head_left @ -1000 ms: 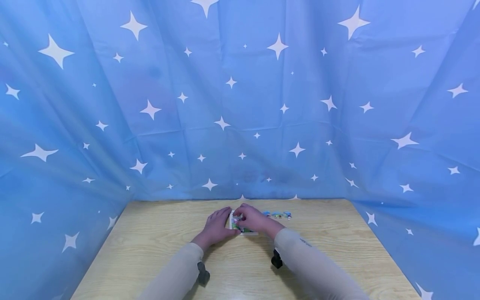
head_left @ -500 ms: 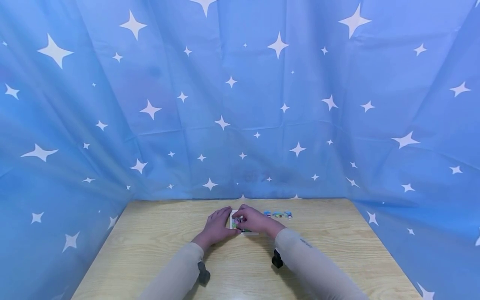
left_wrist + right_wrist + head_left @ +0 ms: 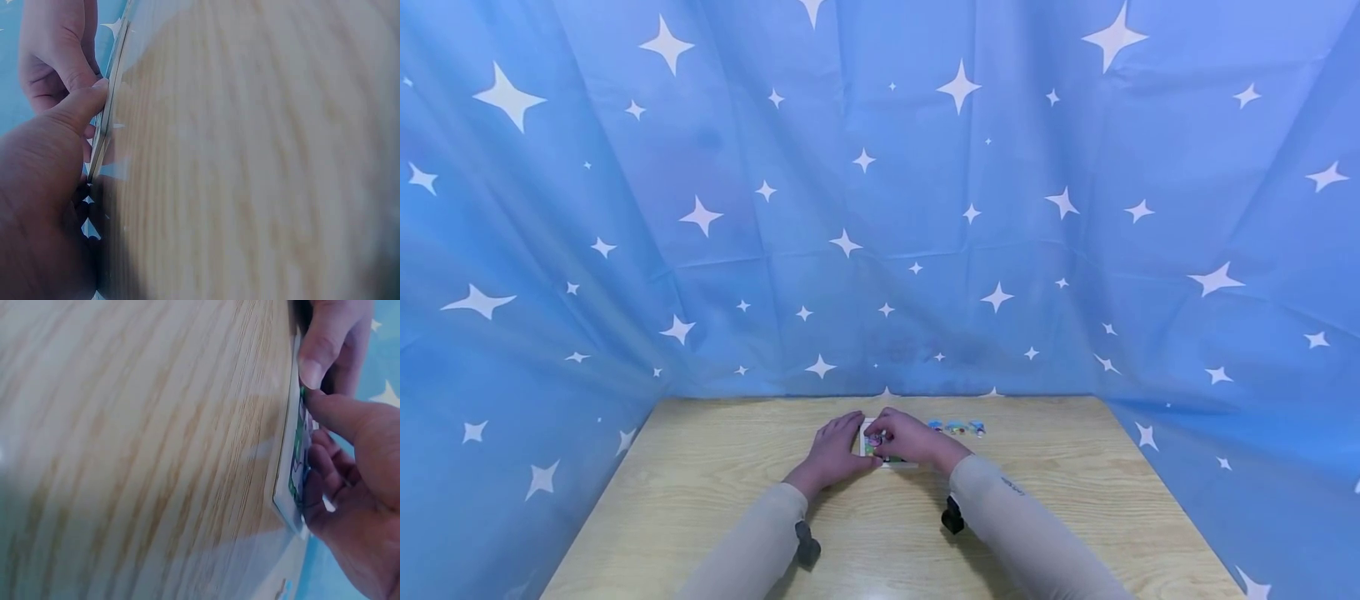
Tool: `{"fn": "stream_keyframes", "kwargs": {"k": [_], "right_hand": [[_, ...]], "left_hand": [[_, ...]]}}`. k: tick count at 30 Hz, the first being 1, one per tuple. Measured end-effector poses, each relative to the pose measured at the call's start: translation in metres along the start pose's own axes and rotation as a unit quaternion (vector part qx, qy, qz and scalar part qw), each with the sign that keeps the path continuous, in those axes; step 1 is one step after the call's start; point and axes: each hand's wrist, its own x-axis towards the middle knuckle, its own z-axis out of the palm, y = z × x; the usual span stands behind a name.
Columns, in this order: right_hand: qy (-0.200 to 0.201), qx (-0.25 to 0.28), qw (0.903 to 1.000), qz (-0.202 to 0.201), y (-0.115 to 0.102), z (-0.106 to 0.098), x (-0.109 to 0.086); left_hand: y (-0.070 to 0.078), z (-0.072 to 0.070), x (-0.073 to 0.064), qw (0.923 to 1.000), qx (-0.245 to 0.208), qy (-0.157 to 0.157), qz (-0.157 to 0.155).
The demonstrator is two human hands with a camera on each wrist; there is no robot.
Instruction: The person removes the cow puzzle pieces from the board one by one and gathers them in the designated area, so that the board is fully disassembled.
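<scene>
Under right hand (image 3: 906, 437), perhaps puzzle (image 3: 296, 465)

The head camera looks forward and down from above the near side of the table (image 3: 880, 550), far enough back to take in both sleeves and much of the starry backdrop (image 3: 910, 208). Each wrist camera sits low and close behind its own hand, its view rolled sideways so the tabletop stands steeply. Both wrist views share the left hand (image 3: 833, 452), the right hand (image 3: 912, 439) and the board's (image 3: 282, 497) near edge.

wooden table (image 3: 722, 475), board (image 3: 294, 469), small pieces (image 3: 956, 429)
</scene>
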Motion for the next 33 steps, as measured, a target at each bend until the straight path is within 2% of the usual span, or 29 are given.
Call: {"fn": "stream_keyframes", "kwargs": {"k": [9,19,29,33], "right_hand": [[0.012,0.019,0.9997,0.004,0.003,0.002,0.0],[0.026,0.026,0.9993,-0.006,0.006,0.004,0.0],[0.036,0.057,0.9977,-0.001,0.007,0.004,0.0],[0.036,0.059,0.9976,-0.001,0.008,0.004,0.001]], "left_hand": [[-0.003,0.002,0.002,1.0,0.002,0.005,0.006],[0.009,-0.005,-0.004,1.0,0.004,0.005,0.006],[-0.003,0.002,0.004,1.0,0.0,0.003,0.0],[-0.001,0.001,0.003,1.0,-0.002,0.003,-0.001]]}}
